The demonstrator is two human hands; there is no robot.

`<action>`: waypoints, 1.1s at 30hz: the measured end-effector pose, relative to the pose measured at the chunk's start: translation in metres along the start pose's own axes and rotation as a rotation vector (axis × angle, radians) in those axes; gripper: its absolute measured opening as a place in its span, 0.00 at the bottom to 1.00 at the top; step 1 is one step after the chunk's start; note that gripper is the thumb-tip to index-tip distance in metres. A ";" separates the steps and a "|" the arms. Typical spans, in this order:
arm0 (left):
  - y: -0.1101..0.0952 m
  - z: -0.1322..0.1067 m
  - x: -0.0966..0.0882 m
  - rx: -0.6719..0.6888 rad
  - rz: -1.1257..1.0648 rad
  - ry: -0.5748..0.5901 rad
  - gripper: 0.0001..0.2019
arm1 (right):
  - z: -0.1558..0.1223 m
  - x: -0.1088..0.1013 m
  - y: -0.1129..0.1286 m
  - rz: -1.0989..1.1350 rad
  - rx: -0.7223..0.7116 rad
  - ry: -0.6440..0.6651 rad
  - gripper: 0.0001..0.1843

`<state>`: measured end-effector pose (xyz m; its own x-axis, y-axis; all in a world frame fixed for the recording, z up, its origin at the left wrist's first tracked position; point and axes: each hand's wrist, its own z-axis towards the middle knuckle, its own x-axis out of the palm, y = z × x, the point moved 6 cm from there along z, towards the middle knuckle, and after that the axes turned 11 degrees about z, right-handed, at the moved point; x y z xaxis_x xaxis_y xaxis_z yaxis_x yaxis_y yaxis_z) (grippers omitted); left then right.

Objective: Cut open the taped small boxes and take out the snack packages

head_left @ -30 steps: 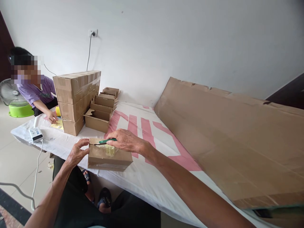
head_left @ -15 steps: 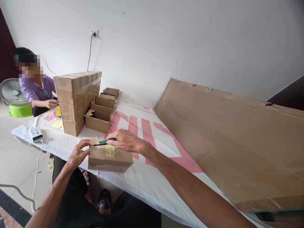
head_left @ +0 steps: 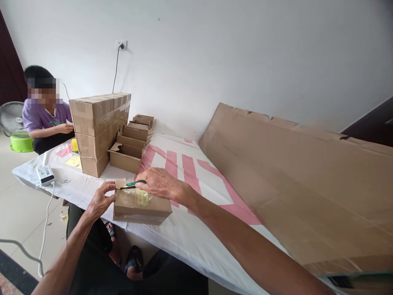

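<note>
Cutter [head_left: 132, 185] edged left, jutting from right grip [head_left: 158, 181] over box [head_left: 135, 204].

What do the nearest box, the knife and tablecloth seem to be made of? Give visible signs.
Box: dull brown cardboard, judging by folded edges; shiny tape, likely plastic.
Knife: ridged green handle, probably plastic; slim blade, likely metal.
Tablecloth: matt white-and-pink, probably fabric, from soft creases.

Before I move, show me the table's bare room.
Free: cloth between open boxes, right hand and cardboard sheet; also right of the taped box, along the near edge. Crowded: around stacked boxes and yellow card, and by left hand and cutter.
</note>
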<state>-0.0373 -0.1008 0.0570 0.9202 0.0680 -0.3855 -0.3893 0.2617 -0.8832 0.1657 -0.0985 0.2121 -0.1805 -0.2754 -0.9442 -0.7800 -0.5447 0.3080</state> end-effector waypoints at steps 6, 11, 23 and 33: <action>-0.004 0.002 -0.003 0.007 0.037 0.019 0.15 | 0.008 -0.004 0.004 -0.050 0.014 0.036 0.19; -0.003 0.006 -0.005 0.009 0.072 0.017 0.15 | 0.008 -0.007 0.004 -0.089 -0.023 0.046 0.17; 0.009 0.015 -0.008 -0.052 0.088 0.002 0.20 | -0.028 -0.005 -0.070 -0.082 0.022 -0.068 0.20; -0.012 0.014 -0.001 -0.019 0.070 0.109 0.22 | -0.111 0.021 -0.211 0.514 0.153 -0.604 0.26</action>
<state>-0.0330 -0.0903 0.0724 0.8811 -0.0202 -0.4725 -0.4543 0.2416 -0.8574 0.3932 -0.0770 0.1403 -0.7975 0.0376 -0.6021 -0.5768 -0.3400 0.7427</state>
